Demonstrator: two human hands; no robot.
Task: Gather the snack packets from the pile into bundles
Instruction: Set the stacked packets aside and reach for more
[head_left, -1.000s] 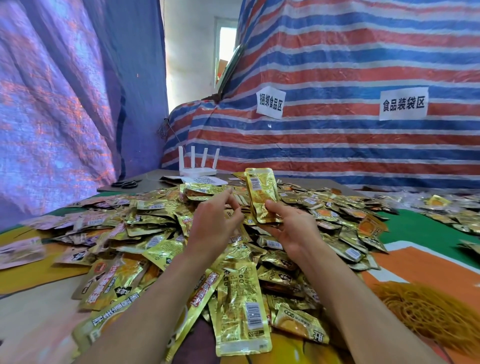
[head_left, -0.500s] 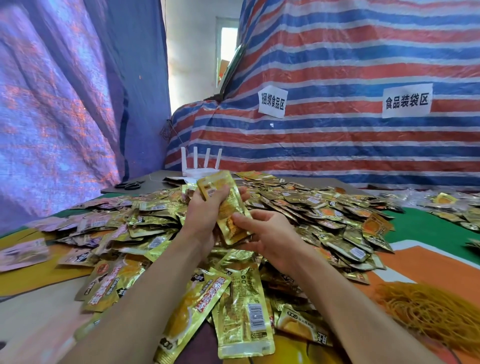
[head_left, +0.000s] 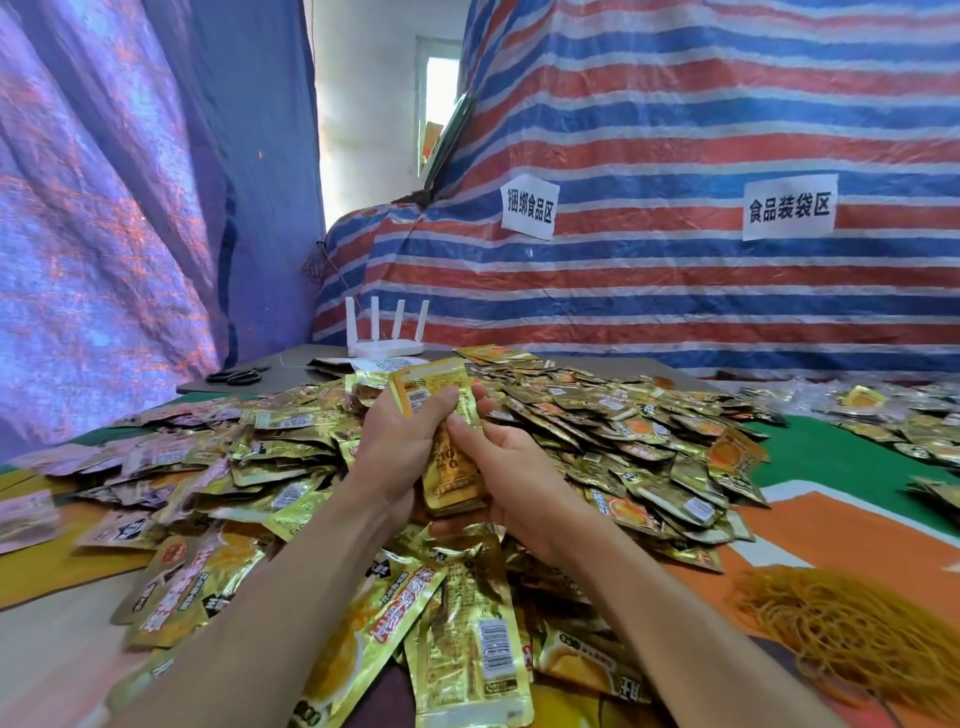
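Two hands up over the pile of gold packets, too many to count, spread on the counter. Left hand fingers clenched around a small upright bundle; right hand fingers pinched its lower part. One heap of rubber bands lay at right.

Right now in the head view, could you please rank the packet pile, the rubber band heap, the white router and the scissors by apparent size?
1. packet pile
2. rubber band heap
3. white router
4. scissors
The router and scissors lie farther away, so their true sizes are unsure.
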